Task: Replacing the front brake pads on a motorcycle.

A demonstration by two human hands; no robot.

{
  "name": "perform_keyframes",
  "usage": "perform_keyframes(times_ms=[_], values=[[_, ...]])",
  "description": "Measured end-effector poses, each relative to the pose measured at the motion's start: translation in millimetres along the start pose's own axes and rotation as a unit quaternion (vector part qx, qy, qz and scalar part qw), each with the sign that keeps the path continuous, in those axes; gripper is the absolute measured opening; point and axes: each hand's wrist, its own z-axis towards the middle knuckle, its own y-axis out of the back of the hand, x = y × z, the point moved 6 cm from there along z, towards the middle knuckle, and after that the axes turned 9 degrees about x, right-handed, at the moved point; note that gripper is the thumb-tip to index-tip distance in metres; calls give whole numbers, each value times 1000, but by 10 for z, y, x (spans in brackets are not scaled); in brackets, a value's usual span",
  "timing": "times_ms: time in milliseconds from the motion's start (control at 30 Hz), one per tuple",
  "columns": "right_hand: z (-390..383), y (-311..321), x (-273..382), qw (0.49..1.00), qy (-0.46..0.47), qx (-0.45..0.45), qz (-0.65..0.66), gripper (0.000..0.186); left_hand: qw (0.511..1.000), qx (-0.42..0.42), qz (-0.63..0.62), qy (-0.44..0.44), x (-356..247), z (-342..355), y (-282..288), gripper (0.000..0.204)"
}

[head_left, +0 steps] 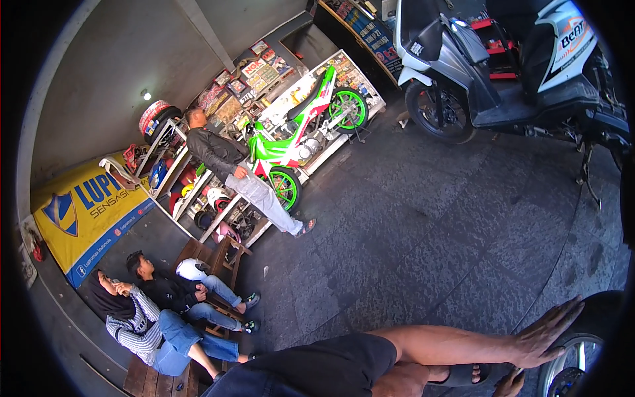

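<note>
My left hand (pixel 550 333) reaches out at the lower right at the end of a bare forearm. Its fingers are stretched out and hold nothing that I can see. The hand lies at the edge of a wheel with a black tyre (pixel 603 309) and a pale rim (pixel 585 357); whether it touches the tyre I cannot tell. Below it, beside the same wheel, part of my right hand (pixel 509 384) shows at the lower edge. Most of its fingers are cut off or hidden. A sandalled foot (pixel 473 374) rests between my forearm and the right hand.
A silver and white scooter (pixel 493 92) stands at the upper right. A green and white motorcycle (pixel 304 126) is by the shelves, with a person (pixel 225 159) standing next to it. Two people (pixel 165 311) sit on wooden benches at the left, near a white helmet (pixel 192 269).
</note>
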Motion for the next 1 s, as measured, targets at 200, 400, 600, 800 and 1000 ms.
perform_keyframes(times_ms=[200,400,600,800,1000], values=[[10,62,5,998,34,26,55,47,999,26,26,36,-44,123,-25,98],[-41,64,233,995,-6,60,75,45,999,22,47,17,95,512,-53,97],[-217,158,619,989,-37,99,104,36,999,-32,39,-7,243,1033,-171,100],[-309,142,396,999,-10,26,45,32,992,-115,-35,-24,376,1268,-53,104],[-471,790,314,995,-21,-77,-68,34,971,-55,-224,-58,117,1413,-260,78]])
